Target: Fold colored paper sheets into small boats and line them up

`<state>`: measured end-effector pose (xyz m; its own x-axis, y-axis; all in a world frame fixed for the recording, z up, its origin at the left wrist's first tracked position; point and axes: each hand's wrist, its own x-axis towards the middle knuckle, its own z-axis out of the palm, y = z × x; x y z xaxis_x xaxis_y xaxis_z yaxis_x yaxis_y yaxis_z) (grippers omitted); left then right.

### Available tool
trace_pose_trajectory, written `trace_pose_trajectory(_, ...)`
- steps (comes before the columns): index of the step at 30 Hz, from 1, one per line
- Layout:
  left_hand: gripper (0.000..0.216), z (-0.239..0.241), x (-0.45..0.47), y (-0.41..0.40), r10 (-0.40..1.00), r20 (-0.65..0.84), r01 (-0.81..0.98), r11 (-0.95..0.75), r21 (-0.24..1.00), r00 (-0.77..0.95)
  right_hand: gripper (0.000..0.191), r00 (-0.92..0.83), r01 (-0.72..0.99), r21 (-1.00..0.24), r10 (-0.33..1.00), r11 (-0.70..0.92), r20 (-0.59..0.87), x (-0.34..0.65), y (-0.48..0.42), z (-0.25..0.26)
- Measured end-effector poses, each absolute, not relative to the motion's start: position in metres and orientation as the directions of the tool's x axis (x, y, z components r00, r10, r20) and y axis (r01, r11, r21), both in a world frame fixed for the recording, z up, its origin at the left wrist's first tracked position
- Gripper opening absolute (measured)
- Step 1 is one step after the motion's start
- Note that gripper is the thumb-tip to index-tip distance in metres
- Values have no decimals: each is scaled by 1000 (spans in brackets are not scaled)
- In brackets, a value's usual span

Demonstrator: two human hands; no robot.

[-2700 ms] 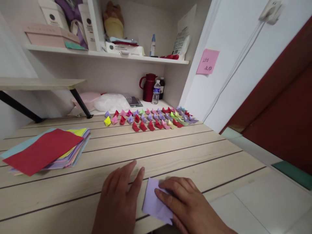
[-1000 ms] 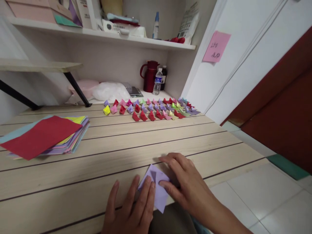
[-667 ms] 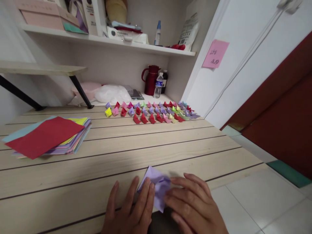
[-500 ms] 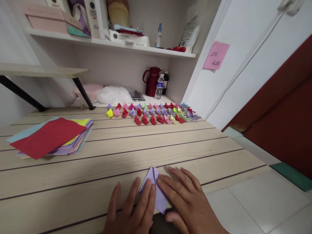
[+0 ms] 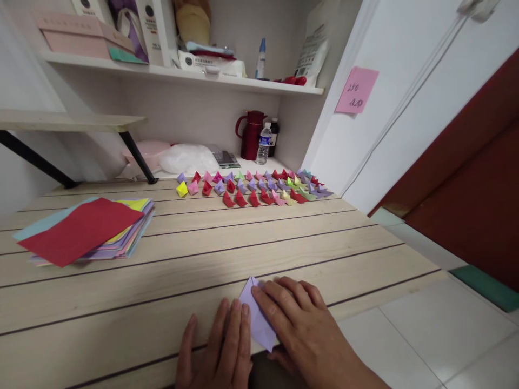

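A folded piece of lilac origami paper (image 5: 259,324) lies at the near edge of the table, its narrow tip pointing away from me. My left hand (image 5: 221,346) rests at its left side, fingers stretched out and the fingertips on or beside the paper's edge. From the right, my right hand (image 5: 298,324) lies across the paper with fingers extended, the index fingertip pressing near the upper tip. The right thumb is mostly hidden below the hand. Part of the paper is covered by the right fingers.
A stack of coloured paper sheets (image 5: 87,229) sits on the left of the wooden table (image 5: 194,243). Rows of small folded paper boats (image 5: 253,198) stand at the back. Behind them are a red jug (image 5: 252,135), a water bottle (image 5: 263,145) and a plastic bag (image 5: 188,159).
The two upper flaps with a gap between them now show as one single tip. My right hand has shifted its fingers over the paper's upper right; my left fingers have moved slightly left.
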<state>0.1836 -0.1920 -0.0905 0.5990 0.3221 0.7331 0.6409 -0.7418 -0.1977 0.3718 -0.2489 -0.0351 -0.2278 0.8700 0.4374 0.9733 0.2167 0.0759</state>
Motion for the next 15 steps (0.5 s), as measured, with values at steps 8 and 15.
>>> trace_pose_trajectory(8,38,-83,186,-198,374,741,680,-718,-149,558,72,-189,981,35,897,191,400,370,-247,-34)
trace_pose_trajectory(15,31,-83,181,-196,292,785,635,-756,-160,546,53,-188,976,0,837,219,513,370,-260,-42)
